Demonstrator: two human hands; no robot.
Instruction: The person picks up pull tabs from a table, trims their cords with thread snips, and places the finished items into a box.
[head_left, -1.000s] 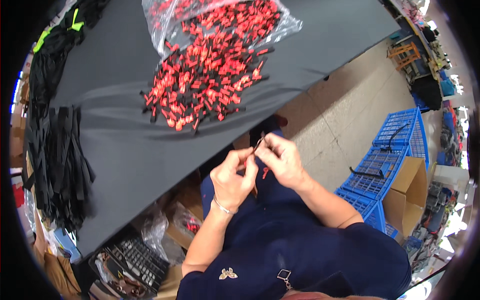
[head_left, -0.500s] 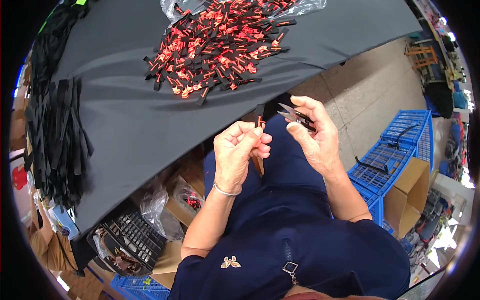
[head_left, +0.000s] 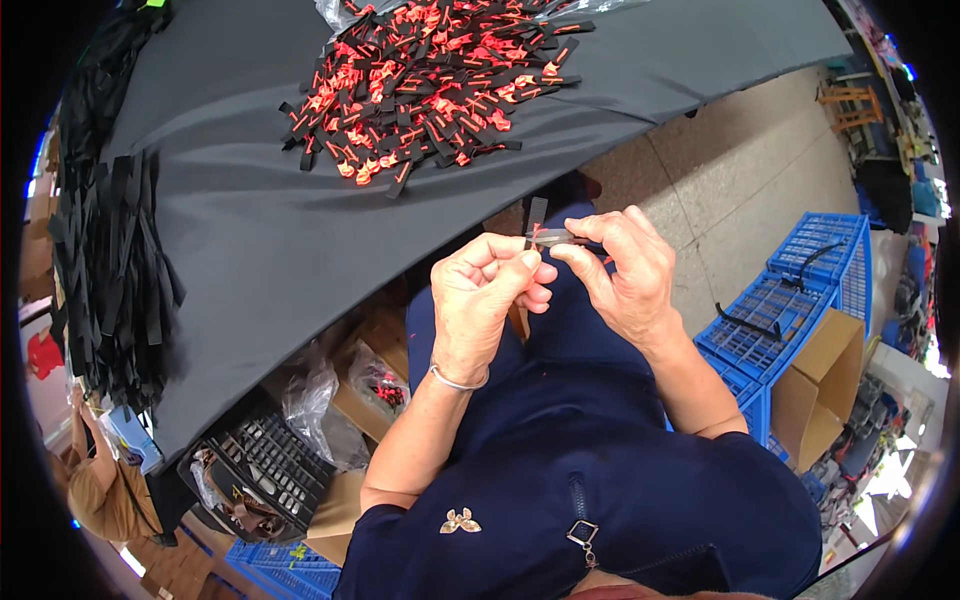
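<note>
Black strip [head_left: 537,222] | pinched by left hand [head_left: 487,295] and right hand [head_left: 622,268] | lower end hidden behind fingers

Your left hand [head_left: 490,290] and right hand [head_left: 620,265] closed together until their fingertips met on the short black strap piece [head_left: 537,222], which had turned upright between them. The red piece you had pinched in your left hand went out of sight.

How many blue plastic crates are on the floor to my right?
2, maybe more: one blue crate farther off and another blue crate nearer, beside the cardboard box; stacked ones beneath may be hidden.
</note>
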